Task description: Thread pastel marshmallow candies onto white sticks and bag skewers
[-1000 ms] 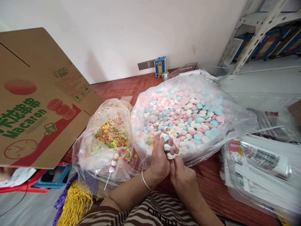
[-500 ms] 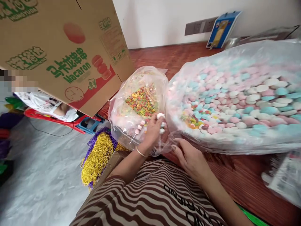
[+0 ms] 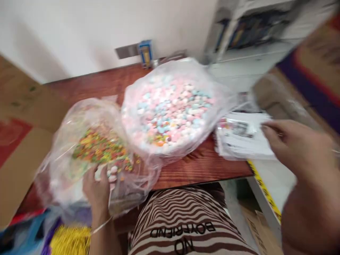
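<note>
My left hand reaches into the clear bag of small colourful rings, its fingers closed around white pieces. Pink and white pieces on a stick lie just right of those fingers. Over the right side, my right hand is raised and blurred, thumb and fingers pinched together beside a stack of white packets; whether anything is between them cannot be made out. Between the hands lies a big clear bag of pink, white and blue discs.
Cardboard boxes stand at the left and right. A blue box is at the wall. Yellow beads hang at lower left. Yellow tape edges a white surface on the right.
The view has swung right. My right hand has let go of the bag's plastic edge and moved far right to the packets. My left hand remains at the bag of rings.
</note>
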A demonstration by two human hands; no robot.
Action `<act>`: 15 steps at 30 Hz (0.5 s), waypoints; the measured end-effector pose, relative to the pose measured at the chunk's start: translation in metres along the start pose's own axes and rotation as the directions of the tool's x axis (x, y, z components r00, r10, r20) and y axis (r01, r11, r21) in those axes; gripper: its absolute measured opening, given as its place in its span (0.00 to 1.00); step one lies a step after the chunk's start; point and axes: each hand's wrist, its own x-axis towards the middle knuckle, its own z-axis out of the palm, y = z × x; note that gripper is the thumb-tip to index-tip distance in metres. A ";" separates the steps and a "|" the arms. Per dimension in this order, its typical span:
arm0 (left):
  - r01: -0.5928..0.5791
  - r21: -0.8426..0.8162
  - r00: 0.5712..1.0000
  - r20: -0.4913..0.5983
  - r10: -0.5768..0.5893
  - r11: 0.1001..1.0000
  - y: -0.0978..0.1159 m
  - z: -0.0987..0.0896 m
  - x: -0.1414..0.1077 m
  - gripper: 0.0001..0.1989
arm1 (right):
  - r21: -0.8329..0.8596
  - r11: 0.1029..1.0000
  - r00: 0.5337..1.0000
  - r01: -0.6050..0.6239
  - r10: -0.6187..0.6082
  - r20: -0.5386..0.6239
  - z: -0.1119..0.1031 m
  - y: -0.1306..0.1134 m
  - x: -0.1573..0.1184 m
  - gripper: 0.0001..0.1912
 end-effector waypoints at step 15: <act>-0.444 -0.518 0.859 -0.014 0.511 0.732 0.154 0.025 -0.012 0.05 | -0.168 0.985 0.760 0.022 0.093 0.643 0.038 -0.008 0.052 0.14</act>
